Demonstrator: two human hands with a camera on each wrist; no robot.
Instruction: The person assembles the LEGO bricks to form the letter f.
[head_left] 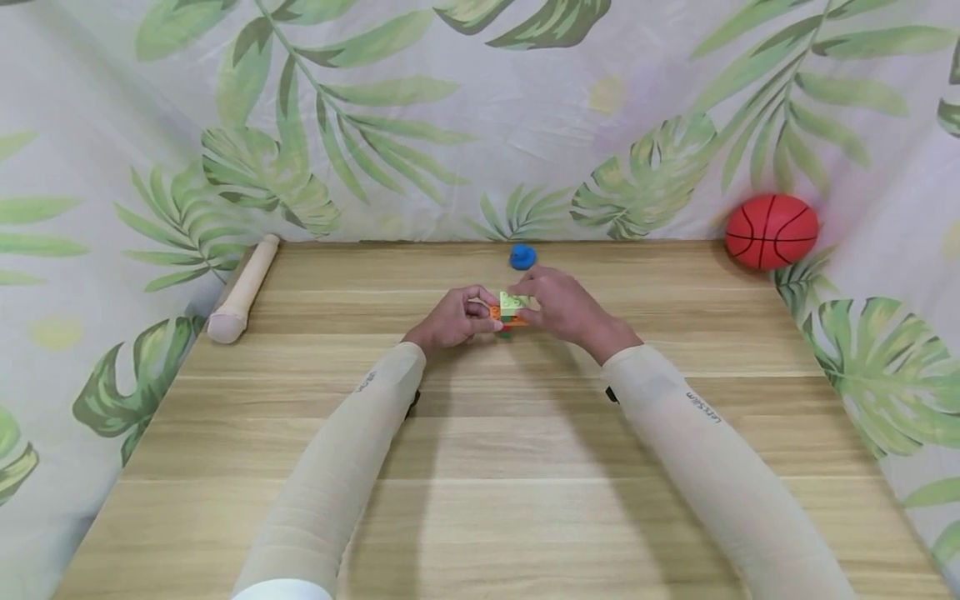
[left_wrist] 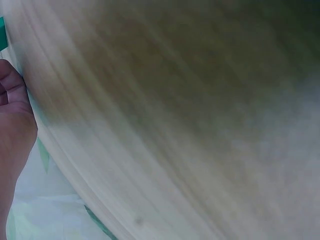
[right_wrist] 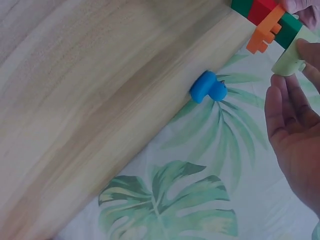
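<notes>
A small stack of toy building bricks stands upright between both hands in the head view. From the right wrist view it runs from a green brick (right_wrist: 241, 7) through a red brick (right_wrist: 260, 10), an orange brick (right_wrist: 265, 31) and another green brick (right_wrist: 287, 31) to a pale green brick (right_wrist: 286, 61) on top. My right hand (head_left: 567, 307) pinches the pale green brick between thumb and fingers. From the left side, my left hand (head_left: 452, 320) holds the stack, thumb and fingertips at the orange brick's end. The left wrist view catches only part of that hand at its edge.
Just behind the bricks sits a blue toy duck (head_left: 522, 257) near the table's back edge. A red toy basketball (head_left: 771, 232) lies at the back right corner, and a beige club-shaped object (head_left: 244, 287) along the left edge. Leaf-print cloth (head_left: 525, 108) hangs behind the wooden table (head_left: 495, 517).
</notes>
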